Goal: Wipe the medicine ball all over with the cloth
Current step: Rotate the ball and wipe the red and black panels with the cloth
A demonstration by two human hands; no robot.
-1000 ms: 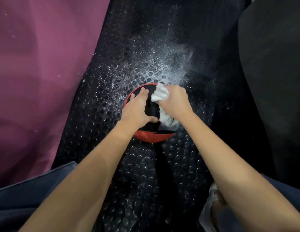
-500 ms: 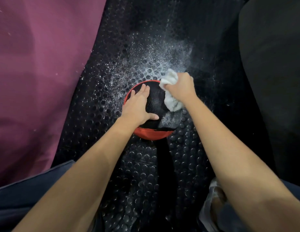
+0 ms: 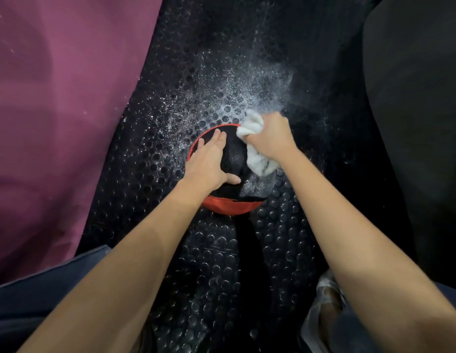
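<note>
The round black-and-red textured medicine ball sat on a black studded rubber mat, directly under both hands. The left hand lay flat on its top, fingers straight and close together, thumb spread toward the right. Just beside it, the right hand clutched a crumpled white cloth against the ball's far right side. White powder speckled the mat beyond the hands.

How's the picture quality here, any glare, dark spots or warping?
Head view: lighting is dim, the black studded mat swallowing detail at the right edge; white powder on it gleams beyond the medicine ball; the wide lens stretches both forearms toward the bottom corners; the cloth looks slightly soft.
</note>
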